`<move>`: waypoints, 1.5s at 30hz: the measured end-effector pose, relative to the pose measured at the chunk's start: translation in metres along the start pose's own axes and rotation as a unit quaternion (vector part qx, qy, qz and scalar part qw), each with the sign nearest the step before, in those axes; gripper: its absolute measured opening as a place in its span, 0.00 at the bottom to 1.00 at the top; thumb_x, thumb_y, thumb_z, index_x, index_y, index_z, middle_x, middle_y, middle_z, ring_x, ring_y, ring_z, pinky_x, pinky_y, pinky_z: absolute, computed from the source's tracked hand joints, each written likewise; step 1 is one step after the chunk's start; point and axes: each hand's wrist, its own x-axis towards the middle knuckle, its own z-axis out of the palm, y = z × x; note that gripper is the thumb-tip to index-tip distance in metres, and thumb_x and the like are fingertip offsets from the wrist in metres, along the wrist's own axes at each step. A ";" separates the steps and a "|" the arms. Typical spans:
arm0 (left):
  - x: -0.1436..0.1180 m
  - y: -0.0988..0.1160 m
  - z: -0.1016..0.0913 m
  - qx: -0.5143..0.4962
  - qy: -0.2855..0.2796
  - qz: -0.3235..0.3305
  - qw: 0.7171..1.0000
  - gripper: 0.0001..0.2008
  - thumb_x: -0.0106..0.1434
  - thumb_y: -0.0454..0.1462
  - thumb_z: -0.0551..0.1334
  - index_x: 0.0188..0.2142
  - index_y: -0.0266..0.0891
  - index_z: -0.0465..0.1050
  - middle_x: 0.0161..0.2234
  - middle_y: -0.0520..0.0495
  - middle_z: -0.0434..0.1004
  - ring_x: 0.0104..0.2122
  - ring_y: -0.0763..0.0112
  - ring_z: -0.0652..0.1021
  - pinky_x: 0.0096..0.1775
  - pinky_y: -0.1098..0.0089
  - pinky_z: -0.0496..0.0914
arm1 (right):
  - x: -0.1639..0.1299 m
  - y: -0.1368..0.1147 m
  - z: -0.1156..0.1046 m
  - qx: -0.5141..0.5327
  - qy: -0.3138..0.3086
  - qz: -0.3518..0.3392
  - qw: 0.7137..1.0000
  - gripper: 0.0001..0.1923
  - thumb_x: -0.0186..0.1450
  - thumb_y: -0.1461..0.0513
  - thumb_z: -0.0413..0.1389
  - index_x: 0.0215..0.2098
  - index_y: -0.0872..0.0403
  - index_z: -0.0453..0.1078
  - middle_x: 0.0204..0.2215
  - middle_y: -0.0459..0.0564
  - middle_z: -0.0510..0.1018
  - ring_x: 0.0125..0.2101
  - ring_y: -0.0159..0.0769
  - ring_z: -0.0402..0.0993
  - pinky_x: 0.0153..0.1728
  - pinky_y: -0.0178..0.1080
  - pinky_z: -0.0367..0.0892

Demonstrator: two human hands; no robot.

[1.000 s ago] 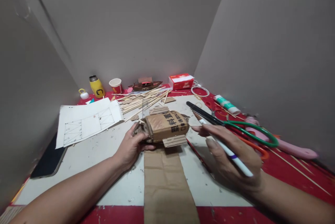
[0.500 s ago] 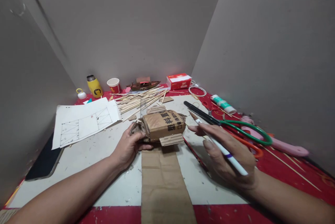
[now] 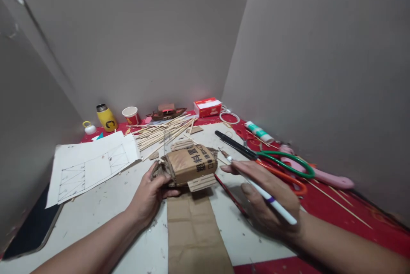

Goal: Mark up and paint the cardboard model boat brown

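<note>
My left hand [image 3: 150, 195] grips the left end of a small cardboard model [image 3: 187, 165] with black printed characters, held just above a long brown cardboard strip [image 3: 194, 233]. To the model's right hovers my right hand [image 3: 267, 199], fingers spread, holding a white pen [image 3: 270, 199] with its tip pointing toward the model. The pen tip is close to the model's right end but apart from it.
A white sheet with drawn rectangles [image 3: 91, 165] lies left, a dark phone [image 3: 30, 229] at the left edge. Wooden sticks [image 3: 163, 131] are piled behind. Green-handled scissors [image 3: 272, 158], orange scissors [image 3: 285, 178], a glue tube [image 3: 259, 132], yellow bottle [image 3: 106, 117], paper cup [image 3: 130, 115], red box [image 3: 207, 107].
The view has shifted so everything sits lower and further left in the frame. Both hands keep their hold on the model and the pen; the model is tilted slightly more.
</note>
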 end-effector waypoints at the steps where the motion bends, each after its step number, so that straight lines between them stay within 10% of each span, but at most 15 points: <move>1: 0.000 0.001 0.000 0.000 0.006 0.000 1.000 0.32 0.50 0.35 0.70 0.54 0.40 0.65 0.47 0.40 0.78 0.39 0.60 0.82 0.33 0.66 0.80 | 0.002 0.000 -0.001 0.009 -0.002 -0.008 1.000 0.25 0.70 0.66 0.50 0.65 0.53 0.62 0.40 0.56 0.83 0.41 0.44 0.80 0.42 0.46 0.77; 18: 0.000 -0.004 -0.004 0.044 0.026 0.004 0.999 0.44 0.50 0.35 0.74 0.63 0.44 0.56 0.49 0.41 0.80 0.29 0.68 0.83 0.36 0.68 0.79 | 0.015 -0.014 -0.001 0.102 0.019 -0.049 0.993 0.22 0.61 0.73 0.55 0.53 0.58 0.69 0.35 0.56 0.81 0.38 0.39 0.78 0.38 0.41 0.77; 45: 0.001 -0.004 -0.002 0.141 0.032 0.089 0.985 0.35 0.53 0.41 0.73 0.58 0.45 0.64 0.47 0.44 0.80 0.47 0.60 0.80 0.47 0.64 0.74 | 0.014 -0.015 0.007 0.037 -0.012 -0.051 0.998 0.20 0.63 0.72 0.54 0.54 0.62 0.67 0.37 0.60 0.82 0.37 0.40 0.80 0.38 0.41 0.77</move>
